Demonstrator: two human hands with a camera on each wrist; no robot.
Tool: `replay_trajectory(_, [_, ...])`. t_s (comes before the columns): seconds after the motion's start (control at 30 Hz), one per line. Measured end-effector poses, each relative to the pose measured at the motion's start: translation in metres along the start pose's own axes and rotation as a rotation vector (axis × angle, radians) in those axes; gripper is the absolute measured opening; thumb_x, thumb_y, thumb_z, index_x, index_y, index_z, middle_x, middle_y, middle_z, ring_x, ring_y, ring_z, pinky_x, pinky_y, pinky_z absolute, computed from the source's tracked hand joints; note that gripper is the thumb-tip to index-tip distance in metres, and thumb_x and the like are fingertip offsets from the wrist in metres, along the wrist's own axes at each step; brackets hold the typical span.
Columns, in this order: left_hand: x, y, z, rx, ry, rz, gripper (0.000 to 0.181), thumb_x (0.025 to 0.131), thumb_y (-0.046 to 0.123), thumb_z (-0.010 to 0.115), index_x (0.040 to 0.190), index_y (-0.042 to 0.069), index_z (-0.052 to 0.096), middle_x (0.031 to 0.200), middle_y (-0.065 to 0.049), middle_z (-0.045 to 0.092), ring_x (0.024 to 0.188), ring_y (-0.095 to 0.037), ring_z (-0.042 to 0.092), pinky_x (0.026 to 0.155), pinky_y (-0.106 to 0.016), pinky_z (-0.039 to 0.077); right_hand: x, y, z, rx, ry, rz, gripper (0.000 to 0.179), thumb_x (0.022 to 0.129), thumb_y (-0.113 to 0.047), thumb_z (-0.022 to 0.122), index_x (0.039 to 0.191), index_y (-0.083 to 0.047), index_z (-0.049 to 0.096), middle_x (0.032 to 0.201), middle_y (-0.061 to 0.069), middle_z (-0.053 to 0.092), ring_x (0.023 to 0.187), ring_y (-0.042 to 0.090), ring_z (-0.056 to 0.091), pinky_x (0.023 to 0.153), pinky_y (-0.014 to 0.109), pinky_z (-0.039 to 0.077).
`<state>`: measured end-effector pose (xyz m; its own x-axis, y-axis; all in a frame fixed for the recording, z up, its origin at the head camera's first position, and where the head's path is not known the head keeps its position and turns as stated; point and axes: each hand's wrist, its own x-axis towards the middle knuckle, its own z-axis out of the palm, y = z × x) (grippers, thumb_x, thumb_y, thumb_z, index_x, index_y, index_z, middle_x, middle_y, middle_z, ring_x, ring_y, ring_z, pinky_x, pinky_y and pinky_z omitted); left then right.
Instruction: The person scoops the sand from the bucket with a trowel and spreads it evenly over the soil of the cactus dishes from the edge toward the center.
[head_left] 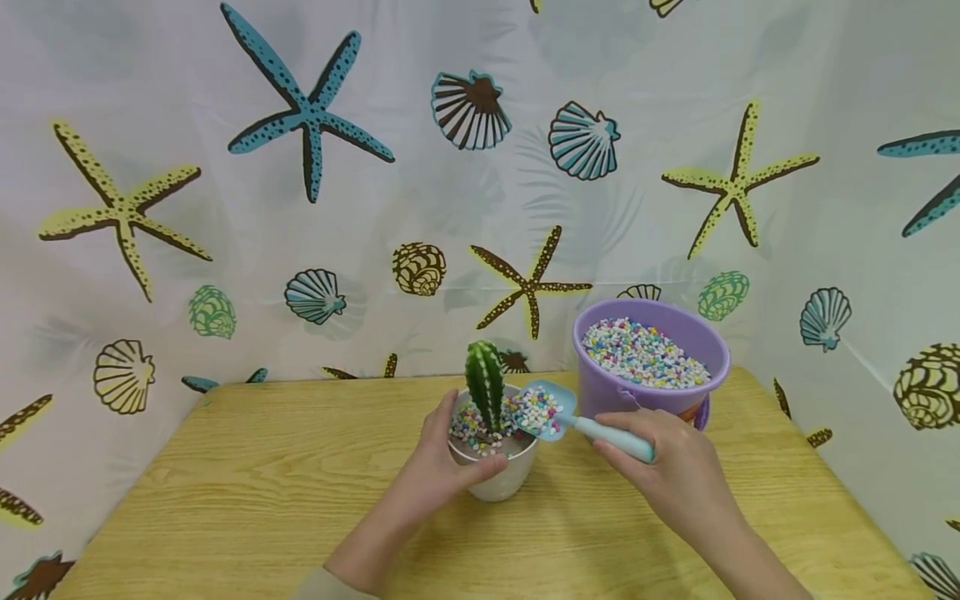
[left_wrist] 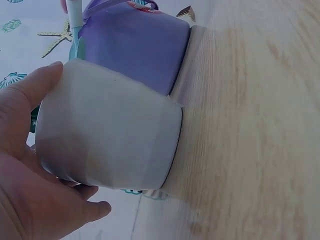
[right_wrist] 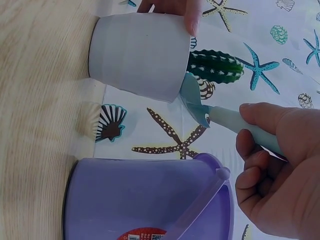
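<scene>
One pale-blue scoop (head_left: 588, 426); multicoloured pellets (head_left: 537, 410); white pot (head_left: 504, 482)

Looks like a screened-off nook, too enclosed to place as home or workplace: hung with starfish-and-shell printed fabric (head_left: 390, 200) beyond the far edge and both far corners of a wood-grain bench (head_left: 285, 467).

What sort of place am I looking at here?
Probably an indoor corner arranged for tabletop gardening or crafts, though the room beyond is hidden. A wood-grain table stands before a starfish-and-seashell-print cloth, holding a potted cactus and purple bucket of multicolored pebbles.
</scene>
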<state>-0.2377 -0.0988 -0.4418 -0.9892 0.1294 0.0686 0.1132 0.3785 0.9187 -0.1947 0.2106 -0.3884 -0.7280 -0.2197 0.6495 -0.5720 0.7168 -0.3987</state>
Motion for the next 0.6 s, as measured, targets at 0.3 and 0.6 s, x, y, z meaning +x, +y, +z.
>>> replay_trajectory(0.3, [-0.0030,0.0039,-0.0002,0.054,0.022,0.037,0.129,0.085,0.046,0.097,0.177,0.008,0.015,0.175,-0.030,0.018,0.158,-0.053,0.029,0.127,-0.067,0.029,0.0006,-0.0015,0.0010,-0.029,0.031,-0.041,0.026,0.092,-0.019,0.093,0.116,-0.022,0.086,0.104,-0.013,0.080,0.089,0.010,0.070,0.074,0.037,0.060])
replay_trajectory(0.6, [-0.0029,0.0053,-0.0078,0.048,-0.019,0.039,0.128,0.087,0.047,0.095,0.178,0.011,0.013,0.179,-0.027,0.016,0.161,-0.054,0.024,0.127,-0.071,0.022,0.0000,-0.0038,0.0019,-0.065,0.035,-0.055,0.028,0.090,-0.017,0.094,0.117,-0.021,0.086,0.098,-0.013,0.078,0.084,0.008,0.065,0.069,0.034,0.057])
